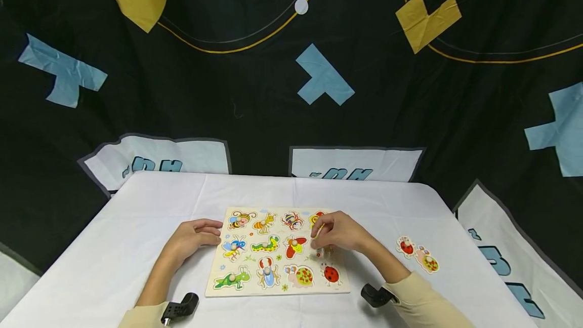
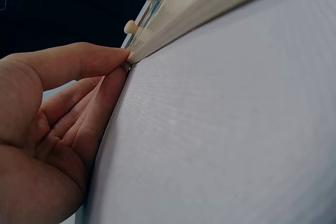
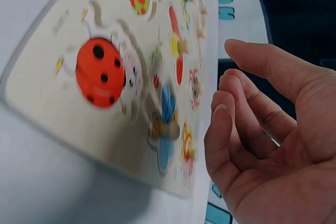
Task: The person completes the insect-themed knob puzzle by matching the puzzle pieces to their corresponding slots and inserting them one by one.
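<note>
A wooden peg puzzle board (image 1: pixel 255 292) with printed insects lies on the white table. My left hand (image 1: pixel 196 237) rests at its left side; in the left wrist view the thumb and a fingertip touch the board's edge (image 2: pixel 173 38). Over the board's right part hovers my right hand (image 1: pixel 334 232), fingers loosely bent and apart from the thumb, nothing between them in the right wrist view. Close by is the blue-winged dragonfly piece (image 3: pixel 168 111), a peg on it. The ladybug spot (image 3: pixel 102 74) and the snail spot (image 1: pixel 300 276) show printed pictures without pegs.
A ladybug piece (image 1: pixel 405 247) and a snail piece (image 1: pixel 427 258) lie on the white tablecloth (image 1: pixel 391 211) to the right of the board. Both wrists carry black cameras near the table's front. Behind the table hangs a black cloth (image 1: pixel 255 100) with blue and yellow patches.
</note>
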Available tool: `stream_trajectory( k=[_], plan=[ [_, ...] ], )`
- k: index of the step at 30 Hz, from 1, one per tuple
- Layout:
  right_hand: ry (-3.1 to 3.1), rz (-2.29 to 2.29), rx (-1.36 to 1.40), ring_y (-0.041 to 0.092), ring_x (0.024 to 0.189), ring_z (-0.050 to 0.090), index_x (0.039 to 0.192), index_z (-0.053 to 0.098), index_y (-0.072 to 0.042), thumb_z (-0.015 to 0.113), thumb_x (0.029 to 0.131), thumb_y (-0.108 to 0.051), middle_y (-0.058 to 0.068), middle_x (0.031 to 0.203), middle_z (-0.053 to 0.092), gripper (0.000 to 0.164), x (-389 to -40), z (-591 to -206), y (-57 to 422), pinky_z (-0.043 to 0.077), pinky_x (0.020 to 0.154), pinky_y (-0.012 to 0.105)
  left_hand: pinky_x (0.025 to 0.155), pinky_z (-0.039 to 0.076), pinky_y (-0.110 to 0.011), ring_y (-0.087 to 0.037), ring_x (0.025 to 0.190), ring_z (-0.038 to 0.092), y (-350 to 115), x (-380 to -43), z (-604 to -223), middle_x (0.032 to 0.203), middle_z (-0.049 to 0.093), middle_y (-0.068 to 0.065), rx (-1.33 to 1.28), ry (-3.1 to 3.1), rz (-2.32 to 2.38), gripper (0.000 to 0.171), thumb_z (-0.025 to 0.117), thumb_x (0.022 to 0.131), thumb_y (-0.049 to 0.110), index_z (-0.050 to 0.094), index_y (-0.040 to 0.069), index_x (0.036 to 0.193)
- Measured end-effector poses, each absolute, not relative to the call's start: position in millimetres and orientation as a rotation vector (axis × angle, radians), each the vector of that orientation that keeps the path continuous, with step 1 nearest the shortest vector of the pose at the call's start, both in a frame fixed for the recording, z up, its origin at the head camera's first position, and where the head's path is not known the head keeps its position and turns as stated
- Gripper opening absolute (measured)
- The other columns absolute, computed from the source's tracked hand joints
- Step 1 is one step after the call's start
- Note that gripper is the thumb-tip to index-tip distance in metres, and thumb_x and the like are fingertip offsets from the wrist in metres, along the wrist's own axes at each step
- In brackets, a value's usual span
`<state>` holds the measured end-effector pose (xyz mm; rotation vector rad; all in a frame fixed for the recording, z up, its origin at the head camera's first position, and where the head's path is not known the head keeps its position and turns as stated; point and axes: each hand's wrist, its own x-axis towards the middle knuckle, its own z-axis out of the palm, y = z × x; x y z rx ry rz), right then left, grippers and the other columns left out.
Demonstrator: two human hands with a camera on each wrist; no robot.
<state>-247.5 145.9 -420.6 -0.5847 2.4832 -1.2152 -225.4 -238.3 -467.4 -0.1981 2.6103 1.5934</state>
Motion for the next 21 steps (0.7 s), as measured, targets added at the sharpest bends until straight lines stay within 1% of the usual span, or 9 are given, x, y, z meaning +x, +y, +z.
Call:
stream_trajectory(
  k=[2,5,9,13,17,21],
  plan=[
    [2.475,-1.233,-0.567,0.022,0.059,0.056,0.086,0.069,-0.009,0.083,0.07,-0.02,0.005,0.066,0.065,0.024,-248,-421,153,0.043,0.053,0.031,0.085,0.042,-0.031,-0.012,0.089,0.064,-238,-225,-469,0.095,0.072,-0.002,-0.202,2.61,1.582,0.048,0.08,0.072,0.018,0.066,0.009,0.117],
    [2.474,-1.257,-0.546,0.021,0.057,0.056,0.087,0.069,-0.007,0.083,0.071,-0.018,0.006,0.066,0.065,0.024,-248,-419,163,0.044,0.053,0.032,0.086,0.041,-0.032,-0.012,0.09,0.064,-237,-225,-469,0.095,0.072,-0.002,-0.204,2.616,1.578,0.048,0.079,0.072,0.018,0.066,0.01,0.117],
    [2.507,-1.253,-0.51,0.016,0.055,0.052,0.088,0.069,-0.007,0.082,0.071,-0.018,0.004,0.064,0.063,0.024,-248,-416,179,0.04,0.051,0.029,0.089,0.04,-0.036,-0.013,0.091,0.063,-236,-225,-469,0.095,0.072,-0.002,-0.213,2.623,1.578,0.048,0.08,0.072,0.018,0.066,0.01,0.117],
    [2.534,-1.247,-0.457,0.016,0.056,0.051,0.09,0.069,-0.006,0.083,0.071,-0.02,0.004,0.064,0.062,0.027,-248,-415,196,0.039,0.052,0.029,0.091,0.04,-0.039,-0.013,0.091,0.063,-236,-225,-469,0.096,0.072,-0.002,-0.215,2.626,1.572,0.049,0.08,0.072,0.019,0.066,0.01,0.118],
    [2.572,-1.238,-0.407,0.017,0.058,0.053,0.091,0.07,-0.008,0.082,0.072,-0.02,0.003,0.066,0.061,0.026,-248,-415,213,0.042,0.054,0.031,0.087,0.042,-0.034,-0.012,0.091,0.063,-237,-225,-469,0.096,0.072,-0.003,-0.203,2.626,1.583,0.049,0.08,0.072,0.018,0.066,0.009,0.118],
    [2.598,-1.228,-0.364,0.019,0.061,0.055,0.093,0.07,-0.008,0.08,0.074,-0.019,0.003,0.067,0.061,0.024,-248,-416,228,0.046,0.058,0.036,0.082,0.044,-0.029,-0.012,0.09,0.063,-238,-225,-469,0.095,0.072,-0.003,-0.191,2.618,1.604,0.048,0.08,0.071,0.018,0.067,0.009,0.117]
  ],
)
